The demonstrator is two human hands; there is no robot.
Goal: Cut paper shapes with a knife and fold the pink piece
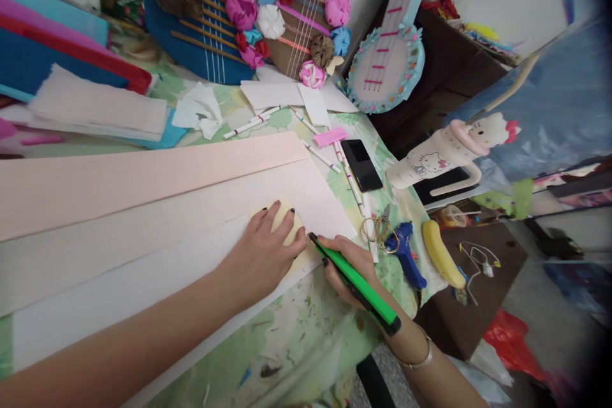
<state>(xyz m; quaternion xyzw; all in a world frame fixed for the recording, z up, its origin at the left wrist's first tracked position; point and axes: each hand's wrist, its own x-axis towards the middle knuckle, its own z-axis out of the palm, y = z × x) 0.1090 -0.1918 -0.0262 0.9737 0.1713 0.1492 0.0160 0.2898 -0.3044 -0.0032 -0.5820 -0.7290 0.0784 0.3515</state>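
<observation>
My left hand (268, 252) lies with spread fingers on a small pale yellow piece (282, 211), pressing it against white sheets of paper or board (167, 277). In my right hand (351, 268) is a green utility knife (361, 287), its black tip pointing at the yellow piece beside my left thumb. Whether the blade is out, I cannot tell. Beyond the white sheets a long pale pink strip (143, 182) runs across the table.
Right of the sheets lie gold-handled scissors (381, 229), a blue glue gun (406, 255), a yellow banana-shaped object (442, 254) and a black phone (362, 164). A cat-topped tumbler (425, 159) leans near the table edge. Flower-decorated paper instruments (382, 70) stand at the back.
</observation>
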